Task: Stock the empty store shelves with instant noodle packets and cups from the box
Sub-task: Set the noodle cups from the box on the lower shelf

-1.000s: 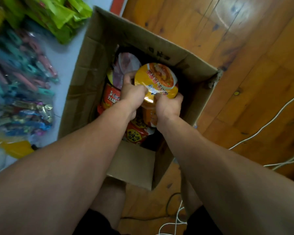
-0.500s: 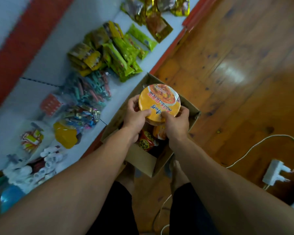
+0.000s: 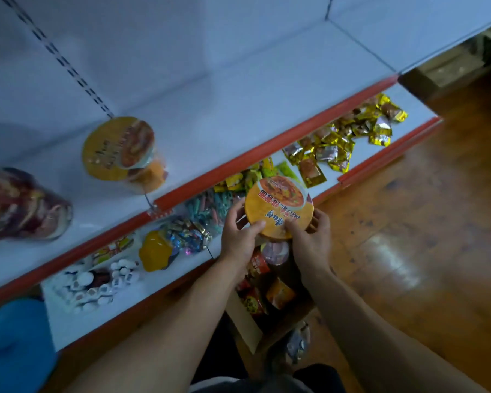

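Both hands hold one orange noodle cup (image 3: 278, 207) with a yellow-orange lid, lifted above the cardboard box (image 3: 245, 324). My left hand (image 3: 238, 236) grips its left side with the thumb on the lid; my right hand (image 3: 309, 236) grips its right side. The box stands on the floor below my hands, with red and orange noodle packets (image 3: 257, 265) and a cup inside. On the white upper shelf (image 3: 224, 120) stands another orange noodle cup (image 3: 124, 153), and a dark red cup (image 3: 20, 205) sits at the far left.
The lower shelf (image 3: 360, 154) holds gold snack packets (image 3: 343, 140), green and pastel packets (image 3: 210, 205), a yellow item (image 3: 155, 251) and small white pieces (image 3: 94, 287). Red strips edge both shelves. A blue object (image 3: 14, 344) sits low left. Wooden floor (image 3: 423, 236) spreads to the right.
Both hands have lifted the orange cup out of the box and up toward the shelves. My view has swung up from the box to the upper shelf.
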